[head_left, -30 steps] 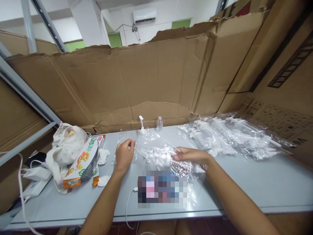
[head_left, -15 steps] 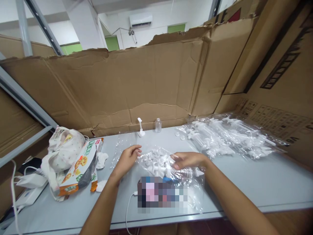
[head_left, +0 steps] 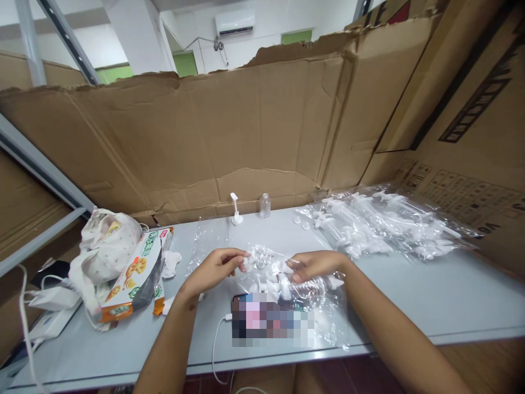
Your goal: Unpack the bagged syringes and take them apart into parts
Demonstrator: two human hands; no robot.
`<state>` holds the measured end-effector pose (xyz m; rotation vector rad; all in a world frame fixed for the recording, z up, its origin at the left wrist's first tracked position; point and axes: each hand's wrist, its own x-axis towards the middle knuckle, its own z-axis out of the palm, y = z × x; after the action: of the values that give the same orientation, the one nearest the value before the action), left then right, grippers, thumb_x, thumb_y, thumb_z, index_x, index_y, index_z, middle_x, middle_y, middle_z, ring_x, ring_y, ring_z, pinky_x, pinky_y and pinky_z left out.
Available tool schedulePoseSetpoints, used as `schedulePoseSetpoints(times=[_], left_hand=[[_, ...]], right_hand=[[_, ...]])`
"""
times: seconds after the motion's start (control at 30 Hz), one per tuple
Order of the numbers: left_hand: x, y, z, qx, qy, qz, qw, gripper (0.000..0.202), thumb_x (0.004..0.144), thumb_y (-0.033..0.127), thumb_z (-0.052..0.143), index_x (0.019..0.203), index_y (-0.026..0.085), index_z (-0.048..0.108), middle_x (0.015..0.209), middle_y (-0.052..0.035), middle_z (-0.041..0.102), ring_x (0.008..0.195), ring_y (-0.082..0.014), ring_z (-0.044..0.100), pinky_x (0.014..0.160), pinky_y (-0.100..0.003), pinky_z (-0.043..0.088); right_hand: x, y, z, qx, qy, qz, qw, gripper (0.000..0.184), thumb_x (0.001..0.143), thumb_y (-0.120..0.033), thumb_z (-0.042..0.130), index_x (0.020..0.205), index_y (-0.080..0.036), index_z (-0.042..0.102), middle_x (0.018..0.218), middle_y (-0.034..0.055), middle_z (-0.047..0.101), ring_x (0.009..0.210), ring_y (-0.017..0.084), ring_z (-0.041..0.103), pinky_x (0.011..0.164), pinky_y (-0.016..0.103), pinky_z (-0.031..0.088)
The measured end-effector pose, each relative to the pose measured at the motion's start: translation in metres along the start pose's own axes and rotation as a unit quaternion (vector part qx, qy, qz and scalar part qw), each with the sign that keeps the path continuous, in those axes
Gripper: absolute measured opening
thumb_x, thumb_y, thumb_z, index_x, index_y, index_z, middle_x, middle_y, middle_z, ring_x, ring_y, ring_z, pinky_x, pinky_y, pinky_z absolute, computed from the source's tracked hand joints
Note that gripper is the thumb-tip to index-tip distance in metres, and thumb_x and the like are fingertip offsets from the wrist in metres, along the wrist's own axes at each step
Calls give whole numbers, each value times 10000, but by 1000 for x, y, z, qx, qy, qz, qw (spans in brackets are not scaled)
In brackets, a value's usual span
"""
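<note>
Torn cardboard sheets [head_left: 229, 131] stand as walls behind and to the right of your grey bench [head_left: 410, 295]; beyond them you see a white room with an air conditioner [head_left: 235, 23] high on the far wall; your left hand [head_left: 215, 269] hangs just above the bench near its middle, fingers curled, thumb and forefinger pinching a small white cap [head_left: 246, 265]; your right hand [head_left: 315, 265] sits just beside it, fingers bent narrow over a clear plastic bag [head_left: 287, 284] of small white caps and pump parts, touching the bag, though you cannot tell whether it grips anything inside; the bag lies flat on the bench between both hands, spreading toward the near edge; just in front of it lies a phone [head_left: 266, 317] with a white cable [head_left: 215, 350] running off the bench edge; to your left, well apart from the hands, a white cloth bag [head_left: 106, 241] leans against a printed snack packet [head_left: 135, 273], with white cables [head_left: 28, 306] beside them; at the back of the bench, near the cardboard, a white pump head [head_left: 235, 210] stands upright beside a small clear bottle [head_left: 264, 206]; to the right, a big clear bag of white pump sprayers [head_left: 381, 224] lies spread along the bench, a few loose caps [head_left: 305, 223] near its left end.
</note>
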<state>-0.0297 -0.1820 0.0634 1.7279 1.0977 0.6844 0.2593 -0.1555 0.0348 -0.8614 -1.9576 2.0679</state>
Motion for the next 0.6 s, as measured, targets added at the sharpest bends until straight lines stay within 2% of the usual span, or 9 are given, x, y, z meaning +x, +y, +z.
schedulePoseSetpoints(times=[0.07,0.13,0.27,0.33,0.47,0.53,0.6], left_hand=[[1,2,4,-5,11,28,1000,329,859,432,535,1035,209,702,915,-73,708,766,-158,598,686,-273,475],[4,2,8,-28,21,35,999,344,868,453,517,1012,195,694,977,-83,697,792,-158,604,714,-281,477],[8,0,13,-91,-13,-4,996,327,811,467,607,847,146,654,785,-67,682,664,-141,613,580,-239,458],[8,1,13,-130,4,-15,991,320,782,460,647,758,144,609,743,-53,670,629,-130,620,572,-232,466],[7,4,11,-268,63,-36,961,310,767,430,677,763,163,519,942,-70,687,762,-180,692,711,-298,536],[6,6,8,-337,61,-45,938,287,789,386,669,775,170,480,1084,-96,670,893,-228,695,797,-348,539],[6,6,5,-402,46,-48,913,249,817,325,650,777,173,457,1194,-121,631,1023,-270,658,859,-389,526]], right_hand=[[-1,-3,1,6,3,4,1000,306,685,-447,736,759,-155,682,661,-20,604,596,98,523,559,197,428],[-1,-4,0,4,-4,5,1000,319,688,-463,727,779,-160,685,677,-22,611,613,101,530,577,200,430],[-1,0,-4,-8,-52,-11,999,332,726,-462,700,826,-145,693,681,-27,620,626,96,536,607,200,427],[-1,4,-7,14,-43,-25,999,366,705,-453,724,901,-144,700,752,-14,661,677,106,576,655,208,445],[-1,13,-15,137,41,-79,987,586,614,-500,779,1083,-169,667,928,41,722,834,173,666,753,274,494],[-1,14,-19,208,55,-102,971,680,649,-584,717,1174,-163,621,984,91,725,881,225,684,737,332,524],[-1,15,-24,264,66,-126,954,707,708,-634,629,1228,-157,577,1018,124,719,848,253,699,666,358,549]])
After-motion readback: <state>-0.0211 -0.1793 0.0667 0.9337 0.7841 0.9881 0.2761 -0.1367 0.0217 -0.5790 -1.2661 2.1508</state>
